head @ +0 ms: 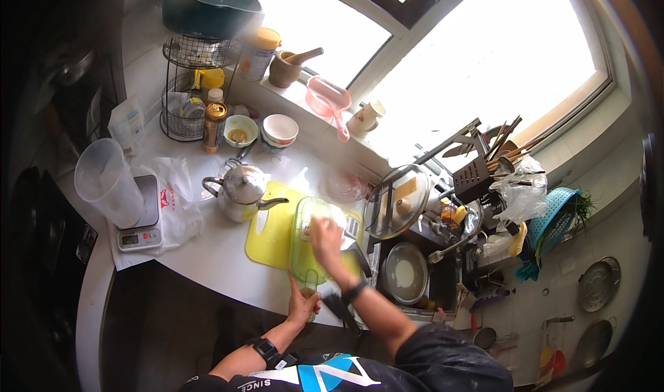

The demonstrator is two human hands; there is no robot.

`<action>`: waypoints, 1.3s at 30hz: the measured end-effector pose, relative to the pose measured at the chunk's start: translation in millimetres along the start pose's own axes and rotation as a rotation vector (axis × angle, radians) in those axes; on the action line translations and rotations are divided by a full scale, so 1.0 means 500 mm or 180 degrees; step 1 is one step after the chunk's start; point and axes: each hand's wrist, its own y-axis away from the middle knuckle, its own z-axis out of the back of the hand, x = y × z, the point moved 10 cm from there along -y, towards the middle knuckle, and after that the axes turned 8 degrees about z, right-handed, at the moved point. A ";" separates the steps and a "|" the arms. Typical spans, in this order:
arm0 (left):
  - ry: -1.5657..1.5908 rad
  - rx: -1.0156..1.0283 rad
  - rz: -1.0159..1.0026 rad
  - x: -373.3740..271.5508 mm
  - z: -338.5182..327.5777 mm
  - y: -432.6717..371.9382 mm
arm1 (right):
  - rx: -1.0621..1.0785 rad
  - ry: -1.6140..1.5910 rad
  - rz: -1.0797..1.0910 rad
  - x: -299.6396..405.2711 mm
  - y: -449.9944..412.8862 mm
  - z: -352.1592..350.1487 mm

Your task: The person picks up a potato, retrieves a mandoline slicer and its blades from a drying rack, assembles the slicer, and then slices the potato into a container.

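My left hand (302,305) grips the near handle end of a translucent green grater or slicer (305,265). That tool lies lengthwise over a yellow cutting board (270,249) on the white counter. My right hand (327,242), blurred, is over the middle of the grater with its fingers curled. Whether anything sits under those fingers cannot be made out. Just below my right wrist is a black handle (340,309), perhaps a knife's, reaching past the counter's front edge. Beside the board's far left corner stands a stainless steel teapot (239,195), its spout pointing over the board.
A digital kitchen scale (140,239) bears a tilted clear plastic jug (106,179) at the left. Bowls (280,128) and a drinks can (213,127) stand behind. At the right are a glass lid (398,201), a pan (405,272) and a utensil holder (471,176).
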 end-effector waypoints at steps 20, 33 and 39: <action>-0.0210 -0.0056 0.0094 -0.006 -0.008 0.006 | 0.0216 -0.0785 0.0949 0.001 -0.068 0.000; -0.0390 0.0002 -0.0110 -0.040 -0.025 0.025 | -0.0107 -0.0773 0.0738 0.099 0.113 0.103; -0.0346 -0.0106 -0.0149 -0.010 0.000 0.022 | -0.0276 -0.0676 0.0512 0.082 0.053 0.070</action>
